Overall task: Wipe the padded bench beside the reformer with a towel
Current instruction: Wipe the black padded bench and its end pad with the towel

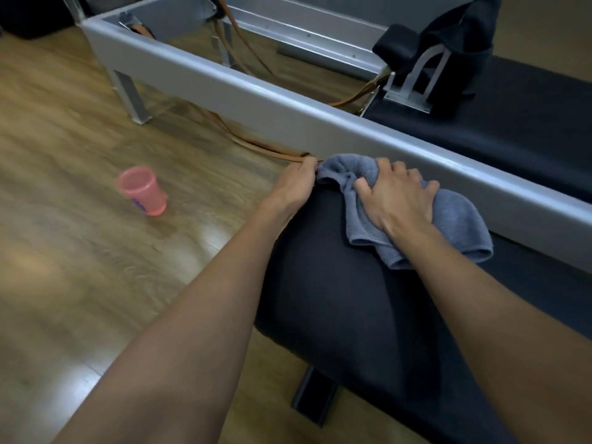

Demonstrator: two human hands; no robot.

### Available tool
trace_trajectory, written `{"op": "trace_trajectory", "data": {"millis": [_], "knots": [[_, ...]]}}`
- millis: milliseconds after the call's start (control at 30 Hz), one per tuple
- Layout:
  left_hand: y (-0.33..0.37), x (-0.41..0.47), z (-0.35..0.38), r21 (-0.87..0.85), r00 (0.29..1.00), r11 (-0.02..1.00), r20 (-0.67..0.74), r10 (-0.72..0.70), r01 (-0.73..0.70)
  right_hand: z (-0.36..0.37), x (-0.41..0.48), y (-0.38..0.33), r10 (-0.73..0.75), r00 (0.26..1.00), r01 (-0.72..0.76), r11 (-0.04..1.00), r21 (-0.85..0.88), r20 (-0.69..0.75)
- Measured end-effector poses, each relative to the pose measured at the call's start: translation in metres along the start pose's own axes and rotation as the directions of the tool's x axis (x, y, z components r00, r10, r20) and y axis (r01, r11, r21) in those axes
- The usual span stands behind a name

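**Wiping down the far end of the bench**

Right hand [398,200] is pressed flat on the grey towel [455,225], fingers spread and slightly curled into the bunched part of the cloth — so it's pinning and pushing it rather than pinching it. The towel sits on the top of the dark padded bench [336,293], right up at its far end, just beside the grey metal side rail of the reformer [256,97]. Spreading the palm like that makes sense to me: more cloth stays against the pad as it slides.

Left hand [296,184] is curled over the far corner of the bench, fingers wrapped down over the edge where I can't see the tips, touching the towel's bunched end. My guess is it's there to steady the bench or brace the body while the other hand scrubs.

The rest of the pad nearer the camera looks bare, so plenty of surface is probably left to cover.

A pink plastic cup [142,190] stands on the wood floor [80,267], well apart from the bench — out of the way of the wiping, sensibly. There's a small blue mark low on its side, but it's too blurry to read. No other labels or brand names visible.
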State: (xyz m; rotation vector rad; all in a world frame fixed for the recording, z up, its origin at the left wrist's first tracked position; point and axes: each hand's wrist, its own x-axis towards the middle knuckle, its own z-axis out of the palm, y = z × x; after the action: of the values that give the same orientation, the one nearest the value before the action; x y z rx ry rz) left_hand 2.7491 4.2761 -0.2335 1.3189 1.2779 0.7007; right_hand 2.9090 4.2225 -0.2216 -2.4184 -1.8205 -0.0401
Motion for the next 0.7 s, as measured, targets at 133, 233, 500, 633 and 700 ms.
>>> {"op": "trace_trajectory", "data": {"millis": [133, 233, 500, 633, 700], "knots": [[-0.002, -0.021, -0.019, -0.326, 0.992, 0.939, 0.100, -0.082, 0.110, -0.006, -0.028, -0.024, -0.151, 0.988, 0.152, 0.988, 0.012, -0.034], [-0.010, -0.033, -0.043, -0.369, 0.981, 0.910, 0.116, -0.159, 0.191, -0.009, -0.060, -0.049, -0.280, 0.960, 0.280, 0.959, 0.046, -0.013], [-0.002, -0.075, -0.035, 0.323, 0.969, 0.946, -0.224, 0.102, -0.025, -0.020, -0.128, -0.044, -0.679, 0.733, 0.666, 0.703, 0.250, -0.044], [0.011, -0.095, -0.019, 0.528, 0.954, 0.827, -0.091, 0.284, -0.196, -0.033, -0.120, 0.000, -0.797, 0.603, 0.754, 0.578, 0.312, 0.021], [0.018, -0.097, -0.011, 0.677, 0.935, 0.694, -0.025, 0.353, -0.244, -0.039, -0.108, 0.030, -0.769, 0.636, 0.741, 0.632, 0.228, 0.067]]}}
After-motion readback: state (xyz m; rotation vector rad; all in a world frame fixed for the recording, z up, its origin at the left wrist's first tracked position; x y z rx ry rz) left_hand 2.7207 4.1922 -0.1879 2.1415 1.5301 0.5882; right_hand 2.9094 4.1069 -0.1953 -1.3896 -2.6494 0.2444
